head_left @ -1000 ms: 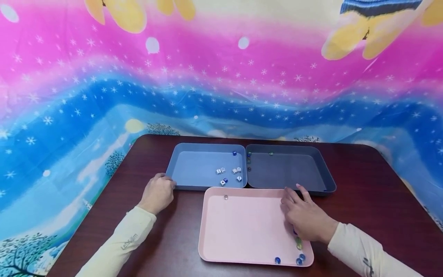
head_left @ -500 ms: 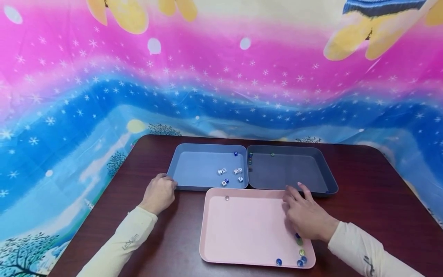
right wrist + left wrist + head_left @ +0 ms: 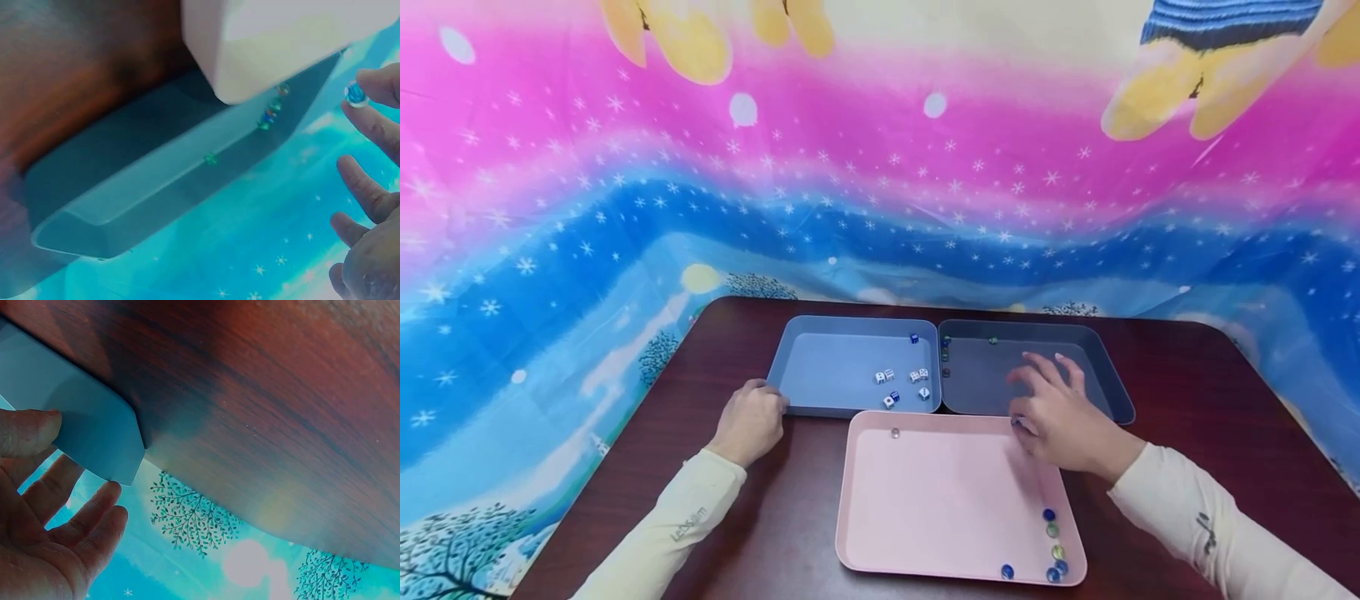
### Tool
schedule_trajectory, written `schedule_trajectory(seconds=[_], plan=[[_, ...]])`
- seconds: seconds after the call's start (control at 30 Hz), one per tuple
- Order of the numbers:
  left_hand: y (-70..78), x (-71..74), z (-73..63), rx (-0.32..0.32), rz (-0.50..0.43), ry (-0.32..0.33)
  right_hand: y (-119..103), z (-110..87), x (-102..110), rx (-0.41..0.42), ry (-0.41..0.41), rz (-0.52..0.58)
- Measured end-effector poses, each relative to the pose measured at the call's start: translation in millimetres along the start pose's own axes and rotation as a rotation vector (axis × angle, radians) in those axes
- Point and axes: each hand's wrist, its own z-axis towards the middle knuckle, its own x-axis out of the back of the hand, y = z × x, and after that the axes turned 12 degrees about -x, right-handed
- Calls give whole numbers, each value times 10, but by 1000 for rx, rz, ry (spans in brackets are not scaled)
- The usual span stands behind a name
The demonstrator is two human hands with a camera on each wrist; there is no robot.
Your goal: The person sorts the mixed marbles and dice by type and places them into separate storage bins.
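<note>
My right hand (image 3: 1060, 417) is raised over the far right corner of the pink tray (image 3: 843, 492), near the front wall of the dark grey tray (image 3: 988, 396). Between its thumb and index finger it pinches a clear glass marble (image 3: 356, 93) with a blue swirl, while the other fingers are spread. Several blue, green and yellow marbles (image 3: 1052, 530) lie along the pink tray's right side. One clear marble (image 3: 895, 433) sits at its far left. My left hand (image 3: 748, 423) grips the near left corner of the blue tray (image 3: 100, 425), thumb on the outer wall.
Several white and blue dice (image 3: 919, 376) lie in the right part of the blue tray. More marbles (image 3: 269, 115) line the dark tray's left wall, and a green one (image 3: 211, 160) lies apart. Behind the brown table (image 3: 1180, 467) hangs a printed cloth (image 3: 880, 167).
My right hand has risen from the pink tray's right side and moved towards the dark tray, carrying a marble. A blue marble it partly covered now shows. The left hand holds still.
</note>
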Motion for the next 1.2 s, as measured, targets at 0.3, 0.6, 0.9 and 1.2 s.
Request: schedule_trajectory(seconds=[0.3, 0.6, 0.9, 1.2], plan=[[-24, -37, -13, 10, 9, -17, -70, 447, 118, -26, 24, 96], [-27, -38, -11, 11, 7, -21, -141, 799, 130, -49, -12, 103], [-22, -28, 19, 12, 4, -38, -55, 798, 130, -100, -29, 122], [-21, -24, 12, 29, -4, -62, 49, 625, 94, -142, -60, 100]])
